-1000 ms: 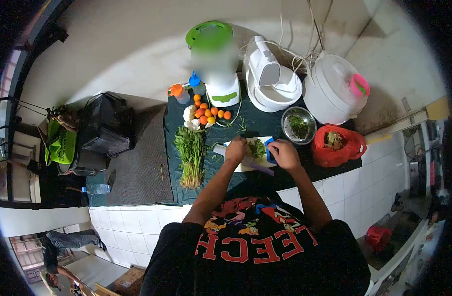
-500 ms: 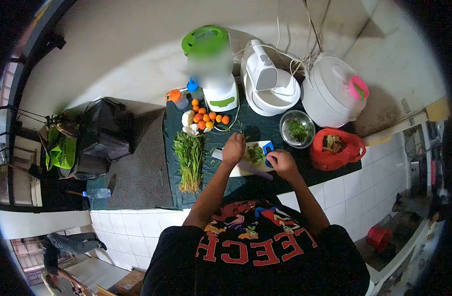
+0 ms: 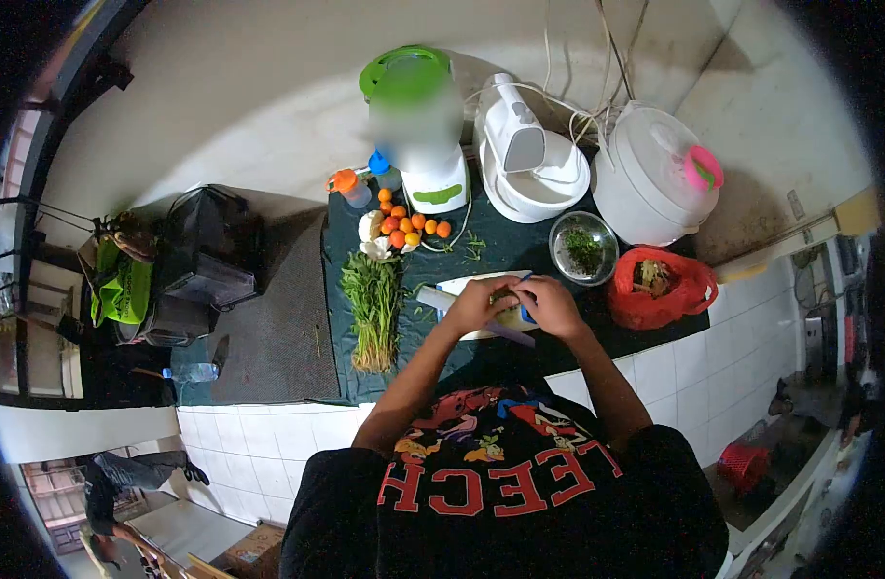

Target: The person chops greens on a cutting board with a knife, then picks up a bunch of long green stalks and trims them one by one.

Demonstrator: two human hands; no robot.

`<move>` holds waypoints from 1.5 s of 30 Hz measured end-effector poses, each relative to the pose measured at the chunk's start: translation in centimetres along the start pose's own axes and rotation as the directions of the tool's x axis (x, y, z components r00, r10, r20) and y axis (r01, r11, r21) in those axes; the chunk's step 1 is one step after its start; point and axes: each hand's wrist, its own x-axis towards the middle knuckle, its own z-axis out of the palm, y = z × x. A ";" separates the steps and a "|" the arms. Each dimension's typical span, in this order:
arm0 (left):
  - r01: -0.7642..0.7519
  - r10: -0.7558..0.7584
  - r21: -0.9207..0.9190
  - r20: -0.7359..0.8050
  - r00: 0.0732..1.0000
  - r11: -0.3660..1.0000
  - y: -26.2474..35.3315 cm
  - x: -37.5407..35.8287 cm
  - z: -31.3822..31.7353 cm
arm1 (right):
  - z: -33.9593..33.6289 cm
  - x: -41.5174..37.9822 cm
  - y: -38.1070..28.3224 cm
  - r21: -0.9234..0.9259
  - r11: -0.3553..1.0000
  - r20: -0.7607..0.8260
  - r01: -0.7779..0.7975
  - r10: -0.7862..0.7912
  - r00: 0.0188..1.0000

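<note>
Dark green cloth covers the desk [image 3: 529, 249], with white tiles [image 3: 240, 444] below its near edge. Leafy greens [image 3: 371, 309] lie left of the cutting board [image 3: 454, 286], and small orange fruits [image 3: 401, 230] lie above them near a green-and-white appliance [image 3: 437, 183]. A metal bowl [image 3: 584, 249] of cut greens and a red bag [image 3: 655, 299] stand to the right. Another person [image 3: 114, 492] is at the room's lower left.

The left hand [image 3: 476, 306] is over the board, fingers bent inward, its fingertips close to those of the right hand [image 3: 551, 305], also curled. Chopped greens [image 3: 506, 315] show between them on the board; whether either hand pinches any cannot be told. A knife [image 3: 508, 334] with a purple handle lies across the board, below the hands.
</note>
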 end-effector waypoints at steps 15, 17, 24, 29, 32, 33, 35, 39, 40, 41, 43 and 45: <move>-0.120 0.189 0.579 -0.059 0.980 0.806 -0.8 -2.8 1.0 | -0.2 -0.6 -1.0 0.030 0.999 0.068 -0.017 0.015 0.998; -0.077 0.149 0.569 -0.080 0.986 0.818 -0.6 -2.7 1.0 | -0.1 -0.5 -1.1 0.036 0.999 0.055 0.001 -0.003 0.998; -0.162 0.337 0.609 -0.184 0.923 0.776 2.4 -2.4 0.9 | 0.0 -0.6 -1.2 0.005 1.000 0.064 -0.010 0.009 0.998; -0.160 0.317 0.600 -0.166 0.934 0.784 0.4 -2.6 1.3 | -0.2 -0.5 -1.6 0.056 0.993 0.175 -0.100 0.089 0.981; -0.108 0.229 0.563 -0.149 0.962 0.820 -0.8 -3.1 1.0 | -0.2 -0.6 -2.0 0.102 0.991 0.143 -0.082 0.067 0.987; -0.107 0.228 0.563 -0.149 0.962 0.819 -0.3 -3.2 0.8 | -0.1 -0.6 -1.9 0.108 0.990 0.126 -0.093 0.079 0.989; -0.153 0.305 0.590 -0.165 0.938 0.792 0.5 -3.2 0.6 | 0.0 -0.6 -1.6 0.113 0.988 0.107 -0.105 0.093 0.990; -0.178 0.339 0.607 -0.159 0.927 0.774 0.4 -3.2 0.5 | -0.1 -0.2 -1.4 0.138 0.989 0.087 -0.054 0.042 0.995; -0.181 0.347 0.616 -0.160 0.924 0.767 0.4 -3.2 0.5 | 0.0 -0.2 -1.4 0.155 0.987 0.070 -0.050 0.040 0.997; -0.185 0.356 0.624 -0.160 0.921 0.760 0.4 -3.3 0.5 | 0.0 -0.2 -1.4 0.156 0.986 0.070 -0.052 0.042 0.997; -0.156 0.342 0.612 -0.200 0.918 0.775 0.1 -3.4 0.8 | 0.3 -0.2 -1.2 0.194 0.980 0.020 -0.055 0.052 0.998; -0.127 0.330 0.600 -0.240 0.913 0.789 -0.4 -3.5 0.9 | 0.4 -0.1 -1.0 0.200 0.977 0.023 -0.076 0.073 0.997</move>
